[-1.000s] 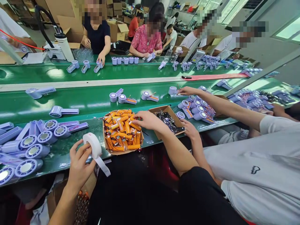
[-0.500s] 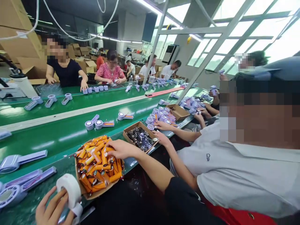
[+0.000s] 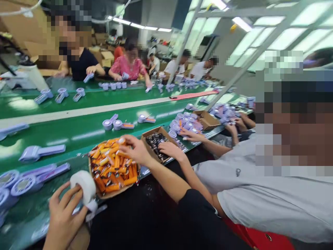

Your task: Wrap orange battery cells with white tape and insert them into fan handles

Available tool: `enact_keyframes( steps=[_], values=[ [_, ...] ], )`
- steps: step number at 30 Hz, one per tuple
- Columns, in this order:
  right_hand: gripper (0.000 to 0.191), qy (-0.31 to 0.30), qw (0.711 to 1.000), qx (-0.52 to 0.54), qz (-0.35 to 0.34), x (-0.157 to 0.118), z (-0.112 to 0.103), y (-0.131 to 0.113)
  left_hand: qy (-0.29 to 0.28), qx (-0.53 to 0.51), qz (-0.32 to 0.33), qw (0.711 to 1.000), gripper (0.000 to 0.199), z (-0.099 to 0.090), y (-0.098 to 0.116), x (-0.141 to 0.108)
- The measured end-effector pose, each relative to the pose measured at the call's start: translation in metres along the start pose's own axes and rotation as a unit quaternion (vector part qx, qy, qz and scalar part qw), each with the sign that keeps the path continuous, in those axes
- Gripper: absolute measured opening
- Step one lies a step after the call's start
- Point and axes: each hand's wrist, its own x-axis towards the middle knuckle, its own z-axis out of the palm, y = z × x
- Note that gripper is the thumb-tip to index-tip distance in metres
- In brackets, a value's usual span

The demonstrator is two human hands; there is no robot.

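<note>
- While the view has swung up and to the right since a second ago, the person's right hand [image 3: 135, 151] has stayed in the cardboard tray of orange batteries [image 3: 114, 166], and now lies over the tray's far right corner with its fingers curled down among the cells.
- Whether that hand has closed on a battery I cannot tell; the fingertips are buried among the cells and the frame is a little blurred.
- The left hand [image 3: 65, 215] keeps its hold on the roll of white tape [image 3: 83, 185] at the near edge of the counter [image 3: 78, 135], thumb and fingers wrapped round it, with a short loose tail hanging just below the roll.
- That roll has come to sit closer to the tray's near left corner than it was a second ago; now it is just beside it.
- Judging from this, a cell is being picked out while the tape is held ready, so the work looks to be at the picking stage and not yet at any taping.
- Next to the tray on the right, a co-worker's hand [image 3: 170, 150] has moved into the small box of dark parts [image 3: 156, 140], apart from the person's own hands.
- Lilac fan bodies [image 3: 28, 180] lie along the counter's near left edge, and a few more [image 3: 117, 124] sit further back on the green belt.
</note>
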Motion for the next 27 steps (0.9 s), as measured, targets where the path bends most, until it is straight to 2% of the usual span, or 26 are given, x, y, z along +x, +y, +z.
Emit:
enact_keyframes(
  steps=[2,4,6,9,12,14,16,19,25,27],
  values=[
    [0.049,-0.018,0.992,0.12,0.034,-0.003,-0.002,-0.002,-0.025,0.032,-0.007,0.999,0.019,-0.008,0.019,0.016],
    [0.066,-0.044,0.966,0.249,0.059,-0.005,-0.005,-0.003,-0.055,0.047,-0.014,0.997,0.021,-0.014,0.031,0.029],
    [0.076,-0.066,0.947,0.307,0.063,-0.009,-0.007,-0.005,-0.081,0.051,-0.014,0.995,0.024,-0.017,0.039,0.039],
    [0.063,-0.075,0.965,0.251,0.022,-0.017,-0.01,-0.015,-0.109,0.052,0.001,0.993,0.028,-0.02,0.046,0.049],
    [0.031,-0.031,0.988,0.127,-0.082,-0.023,-0.012,-0.026,-0.125,0.053,0.018,0.991,0.028,-0.021,0.049,0.053],
    [0.019,0.002,0.983,0.086,-0.162,-0.027,-0.013,-0.03,-0.132,0.053,0.021,0.99,0.03,-0.02,0.05,0.053],
    [0.021,0.027,0.967,0.08,-0.241,-0.031,-0.014,-0.032,-0.137,0.048,0.02,0.989,0.03,-0.02,0.051,0.052],
    [0.039,0.032,0.94,0.066,-0.332,-0.039,-0.015,-0.03,-0.14,0.035,0.015,0.989,0.029,-0.021,0.056,0.052],
    [0.045,-0.035,0.922,0.053,-0.382,-0.05,-0.011,-0.022,-0.147,0.011,0.024,0.989,0.039,-0.027,0.062,0.061],
    [0.046,-0.038,0.91,0.052,-0.41,-0.051,-0.009,-0.022,-0.148,0.012,0.032,0.988,0.038,-0.028,0.063,0.063]
  ],
)
